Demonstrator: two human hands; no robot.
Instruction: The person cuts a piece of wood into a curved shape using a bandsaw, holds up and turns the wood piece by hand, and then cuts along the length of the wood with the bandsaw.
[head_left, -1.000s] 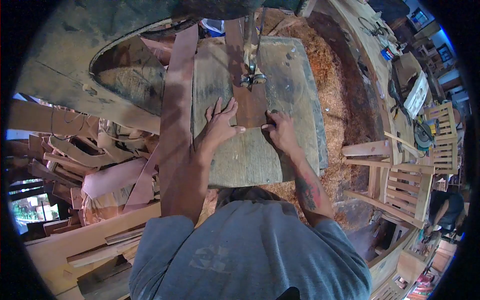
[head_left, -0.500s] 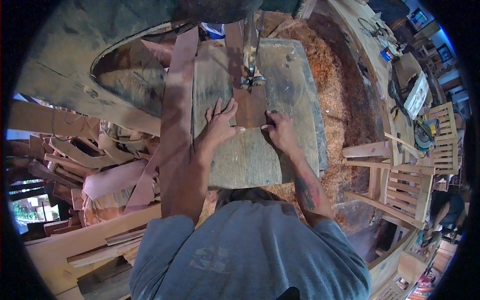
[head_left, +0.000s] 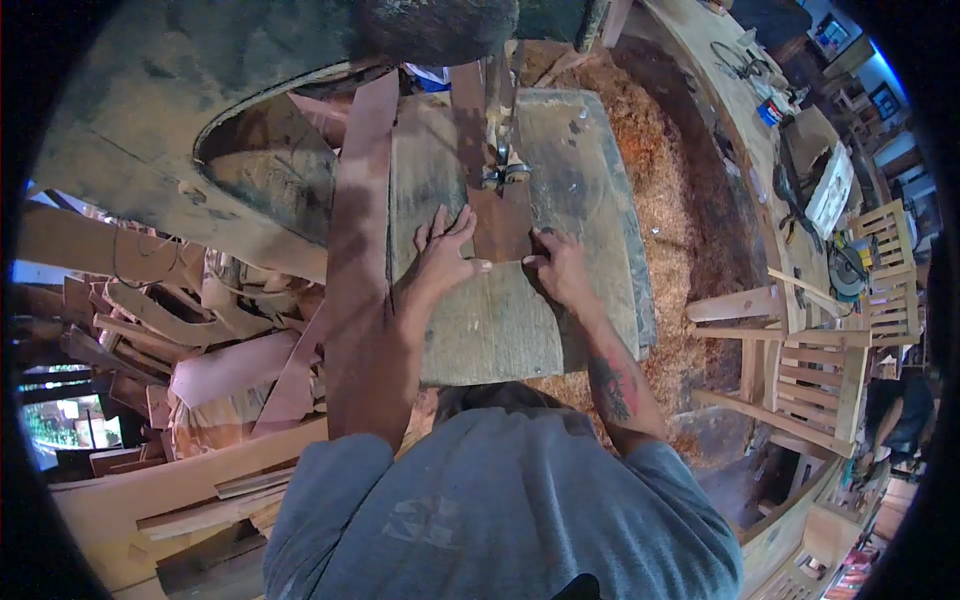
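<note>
A flat brown wooden board (head_left: 502, 230) lies on the worn wooden table (head_left: 490, 330) of a bandsaw, its far part beneath the blade guide (head_left: 507, 175). My left hand (head_left: 447, 250) rests at the board's left side, fingers spread and stretched forward, thumb by the near left corner. At the near right corner, my right hand (head_left: 560, 265) grips the board's edge with thumb and bent fingers. Both hands are on the near side of the guide. The blade itself is hard to make out.
The saw's large frame (head_left: 130, 150) arches over the upper left. A long plank (head_left: 362, 180) runs along the table's left edge. Offcuts (head_left: 220, 365) pile up at left; sawdust (head_left: 665, 220) covers the floor at right, near a workbench (head_left: 745, 130) and slatted wooden pieces (head_left: 805, 375).
The whole view has shifted slightly, with the saw table lower in the picture. The board's near edge and both hands appear a little closer to the blade guide.
</note>
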